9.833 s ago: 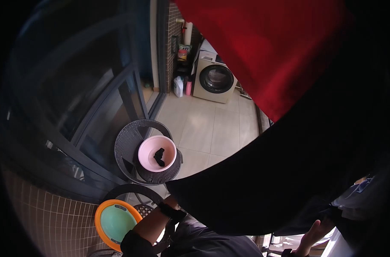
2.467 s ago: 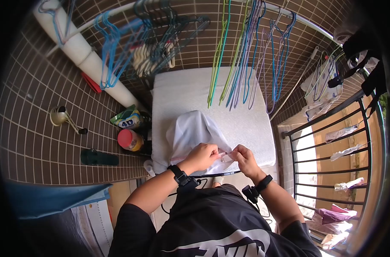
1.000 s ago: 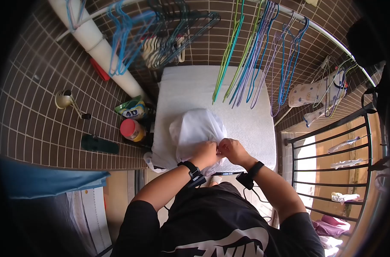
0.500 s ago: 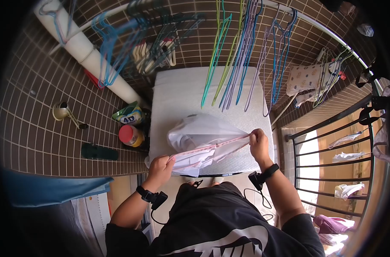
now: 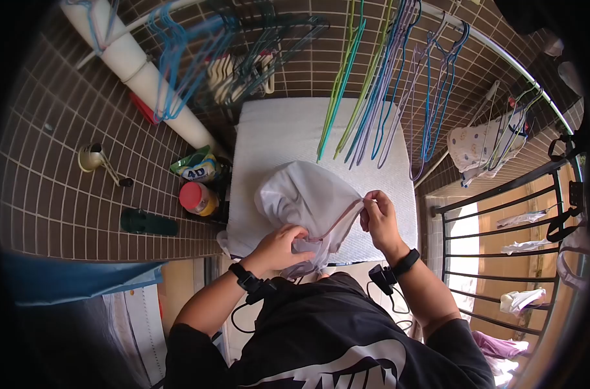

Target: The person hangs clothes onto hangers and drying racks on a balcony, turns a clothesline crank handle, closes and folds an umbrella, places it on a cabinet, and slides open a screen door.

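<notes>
A light grey mesh bag [image 5: 308, 194] with a pinkish edge strip lies bunched on a white cloth-covered surface [image 5: 373, 188]. My right hand [image 5: 380, 217] pinches the right end of the strip and lifts it a little off the cover. At the bag's near left side is my left hand [image 5: 283, 247], its thumb and fingers apart around a fold of the mesh, touching it. Inside the bag, whitish bulk shows faintly; what it is cannot be made out.
Colourful hangers [image 5: 379, 84] hang from a rail above the surface. Left stand a red-lidded jar [image 5: 196, 197] and a green detergent bag [image 5: 201, 167]. A black railing [image 5: 496, 275] with small garments runs along the right. A white pipe [image 5: 145, 84] slants at upper left.
Half a second ago both hands held the strip stretched wide. Since then my left hand has moved right and up to the bag and opened, while my right hand has shifted slightly left.
</notes>
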### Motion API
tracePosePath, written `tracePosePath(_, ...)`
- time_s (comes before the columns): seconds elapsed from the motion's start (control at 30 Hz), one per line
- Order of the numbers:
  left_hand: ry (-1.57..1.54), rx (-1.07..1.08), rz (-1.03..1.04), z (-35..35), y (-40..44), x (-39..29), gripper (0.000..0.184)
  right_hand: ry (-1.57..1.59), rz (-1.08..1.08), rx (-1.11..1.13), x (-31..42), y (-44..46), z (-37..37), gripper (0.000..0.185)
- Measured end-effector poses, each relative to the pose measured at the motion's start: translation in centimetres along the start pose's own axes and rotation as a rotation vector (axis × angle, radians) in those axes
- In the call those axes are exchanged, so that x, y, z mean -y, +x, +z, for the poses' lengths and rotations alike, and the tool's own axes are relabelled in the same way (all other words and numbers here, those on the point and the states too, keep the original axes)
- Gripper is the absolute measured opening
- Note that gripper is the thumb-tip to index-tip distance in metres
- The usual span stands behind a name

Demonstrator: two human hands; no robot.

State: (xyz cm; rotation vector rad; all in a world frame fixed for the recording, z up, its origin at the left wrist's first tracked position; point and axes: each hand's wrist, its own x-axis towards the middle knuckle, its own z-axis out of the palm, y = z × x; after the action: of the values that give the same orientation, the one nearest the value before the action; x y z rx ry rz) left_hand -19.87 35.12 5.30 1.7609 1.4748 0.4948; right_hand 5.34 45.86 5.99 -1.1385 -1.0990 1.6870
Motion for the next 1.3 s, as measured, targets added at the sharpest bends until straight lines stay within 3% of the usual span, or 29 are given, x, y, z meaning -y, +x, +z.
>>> tracePosePath(0.13,0.305,-0.077,-0.034,3.7,5.3,-0.3,0.038,0.121,0.033,0.134,3.1,-1.3,1.8,0.008)
tracePosePath(0.23,0.289,-0.263,0.076,5.3,5.9,2.5,0.024,0.145,-0.005,0.089,4.1,-1.6,0.6,0.007)
tracePosePath(0.27,0.142,-0.279,0.1,5.2,5.5,3.1,0.018,0.133,-0.009,0.021,4.0,-1.4,-0.5,0.008)
tracePosePath(0.37,0.105,-0.245,0.027,2.4,3.1,3.5,0.032,0.036,-0.007,-0.105,2.1,-0.4,-4.1,0.011)
tracePosePath(0.57,0.302,-0.296,0.044,-2.1,0.7,-0.2,0.041,-0.074,-0.059,-0.177,0.5,-0.3,-3.2,0.014)
tracePosePath(0.6,0.23,-0.342,0.081,-2.6,0.8,0.0,0.035,-0.071,-0.117,-0.194,1.0,0.1,-2.6,0.014)
tracePosePath(0.67,-0.045,-0.26,-0.034,-4.6,1.8,-1.0,0.03,-0.087,-0.238,-0.241,4.1,-0.9,0.6,0.011)
tracePosePath(0.77,-0.29,-0.233,-0.06,-5.8,2.6,-1.6,0.029,-0.16,-0.327,0.205,5.7,-3.1,4.1,0.012)
tracePosePath(0.83,-0.404,-0.176,0.011,-6.0,2.8,-3.4,0.031,-0.662,-0.533,0.428,4.5,-1.7,5.6,0.016)
tracePosePath(0.87,-0.497,-0.099,0.039,-5.7,2.6,-4.2,0.036,-0.877,-0.494,0.42,2.5,-0.2,6.0,0.016)
tracePosePath(0.9,-0.578,0.002,0.091,-5.4,2.3,-4.4,0.04,-0.985,-0.425,0.398,-0.1,2.0,6.3,0.019)
tracePosePath(0.97,-0.608,0.217,0.164,-5.7,1.4,-5.6,0.044,-0.901,-0.827,0.174,-3.3,5.6,7.5,0.021)
tracePosePath(1.0,-0.591,0.305,0.115,-5.8,1.2,-5.1,0.045,-0.994,-0.844,0.186,-2.6,6.3,7.9,0.025)
tracePosePath(1.07,-0.548,0.176,0.063,-6.0,1.4,-2.6,0.039,-1.182,-0.885,0.213,0.0,7.1,9.1,0.031)
tracePosePath(1.1,-0.529,0.113,0.037,-5.9,1.5,-0.9,0.036,-1.224,-0.799,0.217,1.1,6.9,9.9,0.032)
tracePosePath(1.13,-0.464,-0.092,-0.068,-5.6,1.8,1.6,0.032,-1.266,-0.711,0.219,2.5,6.5,10.8,0.032)
tracePosePath(1.17,-0.334,-0.324,-0.12,-4.1,2.1,6.5,0.037,-1.306,-0.617,0.218,3.9,5.8,11.8,0.032)
tracePosePath(1.23,-0.055,-0.501,-0.255,-2.6,2.0,12.3,0.047,-1.389,-0.427,0.216,6.5,4.6,13.8,0.033)
tracePosePath(1.3,-0.441,-0.394,-0.43,-2.4,2.4,13.2,0.061,-1.47,-0.229,0.21,7.7,4.1,15.0,0.033)
